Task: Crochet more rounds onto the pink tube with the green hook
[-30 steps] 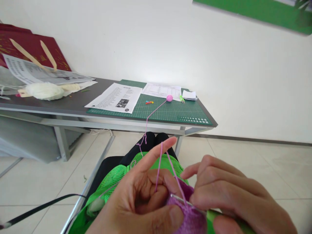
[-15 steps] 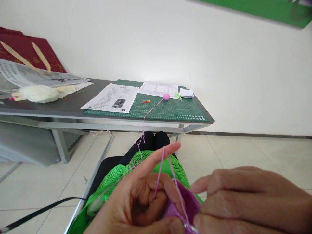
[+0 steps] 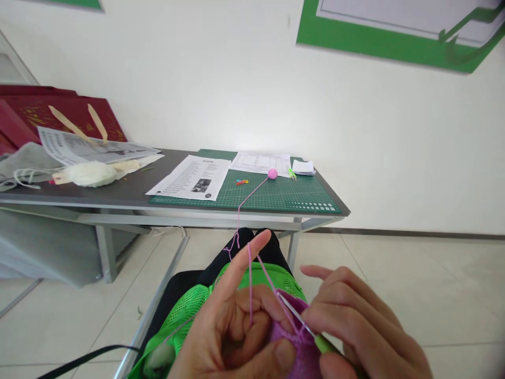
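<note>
- Wall (image 3: 394, 131): white, behind the work area; green-bordered panels mounted near its top.
- Table (image 3: 134, 190): dark top, grey metal frame, set along the wall.
- Garment (image 3: 193, 302): bright green, mesh sections, over the person's lap beneath the hands.
- Cutting mat (image 3: 268, 195): green, gridded, lying on the right part of the table.
- Bag (image 3: 74, 108): maroon with pale handles, at the table's left end.
- Printed sheet (image 3: 187, 176): flat, partly on the mat; one dark picture near its lower corner.
- Right hand (image 3: 355, 316): closed on the handle of a crochet hook, fingers bent over it.
- Left hand (image 3: 221, 329): thumb and fingers pinch the crocheted piece; index finger extended, a strand of pink yarn (image 3: 250, 284) looped over it.
- Crocheted piece (image 3: 303, 363): purple, held low between the two hands, in front of the lap; partly hidden by the fingers.
- Crochet hook (image 3: 308, 327): green handle, metal shaft slanting up to the left over the piece; whether it passes through a stitch cannot be told.
- Snips (image 3: 292, 174): green, on the mat, just beside the yarn ball.
- Yarn ball (image 3: 272, 173): pink, on the mat; its strand runs over the table's front edge towards the lap.
- Clips (image 3: 242, 182): small, multicoloured, grouped on the mat.
</note>
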`<state>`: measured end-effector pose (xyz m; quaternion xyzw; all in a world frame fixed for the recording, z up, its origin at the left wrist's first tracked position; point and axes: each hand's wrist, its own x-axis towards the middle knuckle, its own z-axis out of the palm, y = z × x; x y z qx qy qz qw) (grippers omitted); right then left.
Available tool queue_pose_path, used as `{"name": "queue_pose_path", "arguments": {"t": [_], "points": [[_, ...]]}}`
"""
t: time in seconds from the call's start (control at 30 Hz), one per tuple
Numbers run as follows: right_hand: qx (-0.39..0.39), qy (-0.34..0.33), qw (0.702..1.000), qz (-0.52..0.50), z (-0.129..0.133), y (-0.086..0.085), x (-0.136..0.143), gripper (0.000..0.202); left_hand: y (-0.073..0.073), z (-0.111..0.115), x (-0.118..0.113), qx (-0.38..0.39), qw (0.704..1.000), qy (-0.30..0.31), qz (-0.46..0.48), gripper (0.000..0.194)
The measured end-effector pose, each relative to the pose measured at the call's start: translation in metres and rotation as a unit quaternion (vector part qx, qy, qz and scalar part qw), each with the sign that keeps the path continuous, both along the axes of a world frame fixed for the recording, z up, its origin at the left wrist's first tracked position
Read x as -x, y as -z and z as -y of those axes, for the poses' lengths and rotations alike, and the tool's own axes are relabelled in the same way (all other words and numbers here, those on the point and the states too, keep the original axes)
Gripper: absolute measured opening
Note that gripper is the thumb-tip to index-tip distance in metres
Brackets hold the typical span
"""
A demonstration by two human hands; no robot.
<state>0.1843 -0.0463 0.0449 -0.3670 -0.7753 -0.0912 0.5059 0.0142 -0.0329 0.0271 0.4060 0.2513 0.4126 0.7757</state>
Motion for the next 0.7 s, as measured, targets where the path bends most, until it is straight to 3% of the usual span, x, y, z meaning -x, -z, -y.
{"name": "queue_pose_path", "arguments": {"t": [0.17,0.27,0.47,0.7], "points": [[0.037,-0.059,0.998,-0.007,-0.005,-0.006,-0.004,0.012,0.001,-0.003,0.000,0.013,1.000,0.013,0.024,0.083],[0.055,-0.057,0.995,-0.053,-0.006,-0.002,0.004,0.015,0.004,-0.004,-0.001,0.035,0.998,0.015,0.050,0.083],[-0.083,-0.037,0.978,-0.188,-0.018,0.019,0.022,0.028,0.007,-0.007,0.003,0.059,0.996,0.033,0.059,0.083],[-0.058,-0.040,0.980,-0.184,-0.018,0.023,0.020,0.035,0.005,-0.008,0.004,0.080,0.995,0.025,0.061,0.081]]}}
